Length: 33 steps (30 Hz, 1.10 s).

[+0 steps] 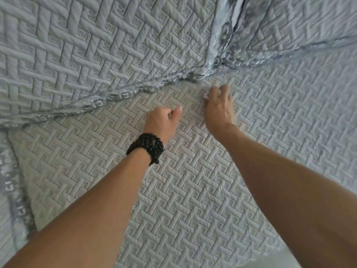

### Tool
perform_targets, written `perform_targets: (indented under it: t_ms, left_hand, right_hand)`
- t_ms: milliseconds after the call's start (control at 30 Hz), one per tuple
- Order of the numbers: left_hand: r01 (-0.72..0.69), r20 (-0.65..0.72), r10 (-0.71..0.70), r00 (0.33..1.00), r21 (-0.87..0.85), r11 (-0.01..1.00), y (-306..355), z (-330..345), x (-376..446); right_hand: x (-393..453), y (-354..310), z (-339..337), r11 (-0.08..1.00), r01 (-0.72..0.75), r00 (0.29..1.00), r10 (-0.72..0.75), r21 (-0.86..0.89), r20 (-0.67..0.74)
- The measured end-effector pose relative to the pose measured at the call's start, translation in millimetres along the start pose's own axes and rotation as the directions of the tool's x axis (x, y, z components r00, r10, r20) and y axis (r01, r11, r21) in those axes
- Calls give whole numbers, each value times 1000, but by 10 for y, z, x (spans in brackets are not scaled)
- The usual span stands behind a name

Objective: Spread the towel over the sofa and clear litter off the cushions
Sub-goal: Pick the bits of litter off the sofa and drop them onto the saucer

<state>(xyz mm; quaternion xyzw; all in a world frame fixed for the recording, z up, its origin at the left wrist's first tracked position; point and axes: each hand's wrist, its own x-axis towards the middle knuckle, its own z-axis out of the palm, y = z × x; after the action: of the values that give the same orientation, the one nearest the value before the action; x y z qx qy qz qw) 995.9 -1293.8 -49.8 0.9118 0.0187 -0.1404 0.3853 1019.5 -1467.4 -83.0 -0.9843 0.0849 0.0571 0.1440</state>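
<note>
A pale grey quilted towel with a woven pattern lies flat over the sofa seat cushion. Similar quilted covers lie on the back cushions, edged with a shiny patterned trim. My right hand presses down on the seat near the crease where the cushions meet, its fingers curled over a small white scrap of litter that peeks out at the thumb side. My left hand, with a black beaded bracelet on the wrist, rests just to the left as a loose fist, thumb forward, nothing visible in it.
A deep gap between two back cushions runs up from the crease ahead of my right hand. The seat cover's left edge and front edge show pale surfaces beyond them. Both forearms cross the lower half of the view.
</note>
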Motion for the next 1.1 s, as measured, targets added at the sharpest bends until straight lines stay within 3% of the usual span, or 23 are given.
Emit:
perform_targets:
  t_ms: [133, 333, 433, 633, 800, 1000, 1100]
  left_hand:
    - [211, 113, -198, 974, -115, 971, -9, 29, -252]
    - [324, 212, -270, 939, -287, 902, 400, -484, -717]
    - [207, 185, -158, 970, -284, 936, 859, -982, -993]
    - [-112, 159, 172, 972, -330, 937, 1857, -2104, -1652]
    - [-271, 288, 421, 860, -441, 855, 2442, -2631, -2888]
    - [-265, 558, 514, 651, -468, 843, 2682, -2299, -4616]
    - [-263, 665, 528, 529, -463, 846, 2662, -2024, -5407]
  right_hand:
    - [-427, -102, 22, 994, -29, 983, 10, 102, 185]
    - [-1099, -337, -688, 935, -65, 992, 23, 348, 124]
    - [-1561, -550, -1353, 877, -89, 996, 75, 472, 48]
    - [-2767, -809, -2603, 852, -223, 936, 323, 475, -141]
    - [-4312, -1317, -3314, 708, -362, 753, 606, 607, -258]
    - [-6041, -1658, -3557, 526, -398, 485, 816, 751, -314]
    - [-6846, -1682, -3530, 400, -457, 329, 906, 795, -267]
